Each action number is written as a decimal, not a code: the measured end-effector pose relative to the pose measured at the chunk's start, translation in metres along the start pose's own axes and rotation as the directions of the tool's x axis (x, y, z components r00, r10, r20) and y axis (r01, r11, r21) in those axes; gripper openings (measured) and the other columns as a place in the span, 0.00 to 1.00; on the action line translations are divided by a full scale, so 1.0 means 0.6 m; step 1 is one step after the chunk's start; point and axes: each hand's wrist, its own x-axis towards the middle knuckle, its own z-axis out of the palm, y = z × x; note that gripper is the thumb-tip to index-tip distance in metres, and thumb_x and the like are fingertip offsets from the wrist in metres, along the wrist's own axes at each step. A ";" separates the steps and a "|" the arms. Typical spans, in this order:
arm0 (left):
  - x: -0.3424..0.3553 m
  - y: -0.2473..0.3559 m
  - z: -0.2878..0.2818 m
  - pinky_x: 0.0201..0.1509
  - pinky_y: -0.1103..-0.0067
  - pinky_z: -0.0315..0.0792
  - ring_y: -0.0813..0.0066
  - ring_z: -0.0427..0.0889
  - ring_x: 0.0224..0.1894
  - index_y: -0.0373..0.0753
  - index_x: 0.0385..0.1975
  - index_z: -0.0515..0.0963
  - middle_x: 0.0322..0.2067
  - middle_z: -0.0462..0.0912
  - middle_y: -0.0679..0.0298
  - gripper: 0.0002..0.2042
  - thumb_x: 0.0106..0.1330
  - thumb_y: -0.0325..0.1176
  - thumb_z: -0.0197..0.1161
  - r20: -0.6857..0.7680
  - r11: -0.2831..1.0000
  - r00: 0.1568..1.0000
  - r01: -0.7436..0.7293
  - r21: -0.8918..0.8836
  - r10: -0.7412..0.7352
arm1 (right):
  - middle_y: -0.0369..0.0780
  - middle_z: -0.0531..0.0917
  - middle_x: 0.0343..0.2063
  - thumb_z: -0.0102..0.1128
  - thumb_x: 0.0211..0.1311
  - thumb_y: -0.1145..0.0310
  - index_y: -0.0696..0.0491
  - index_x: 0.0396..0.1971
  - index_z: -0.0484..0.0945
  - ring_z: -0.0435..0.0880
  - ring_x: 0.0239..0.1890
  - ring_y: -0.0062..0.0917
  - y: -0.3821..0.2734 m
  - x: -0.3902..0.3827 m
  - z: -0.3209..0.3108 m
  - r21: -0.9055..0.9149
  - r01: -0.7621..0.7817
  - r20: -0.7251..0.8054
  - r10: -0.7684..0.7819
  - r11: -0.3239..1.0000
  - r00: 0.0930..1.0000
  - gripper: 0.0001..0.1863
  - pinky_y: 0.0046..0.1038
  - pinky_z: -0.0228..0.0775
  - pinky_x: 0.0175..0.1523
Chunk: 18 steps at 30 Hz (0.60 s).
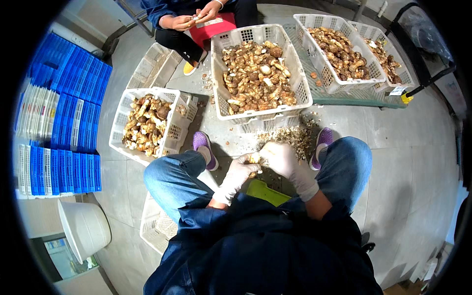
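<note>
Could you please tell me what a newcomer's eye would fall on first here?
Probably the large white crate heaped with brown mushrooms, at upper centre. Next might come the bright blue crates stacked at far left, then, just below centre, the white-gloved left hand holding a mushroom beside the blurred right hand.

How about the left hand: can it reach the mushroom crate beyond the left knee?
Probably yes: the crate is open-topped and uncovered just past the left knee, though the left hand holds a mushroom.

Food-processing workroom: white crates (255, 115) heaped with mushrooms (258, 78), stacked blue crates (76, 120), trimmings (296, 137) on grey tiled floor (396, 152)
</note>
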 end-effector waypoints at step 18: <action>0.011 -0.008 -0.002 0.29 0.82 0.72 0.71 0.78 0.24 0.30 0.37 0.71 0.27 0.78 0.56 0.10 0.55 0.23 0.55 0.067 0.954 0.995 0.090 -0.286 -0.074 | 0.46 0.77 0.18 0.58 0.49 0.66 0.56 0.20 0.76 0.77 0.22 0.38 0.039 0.011 -0.001 -0.178 -0.111 -0.060 0.102 0.978 0.993 0.09 0.34 0.67 0.28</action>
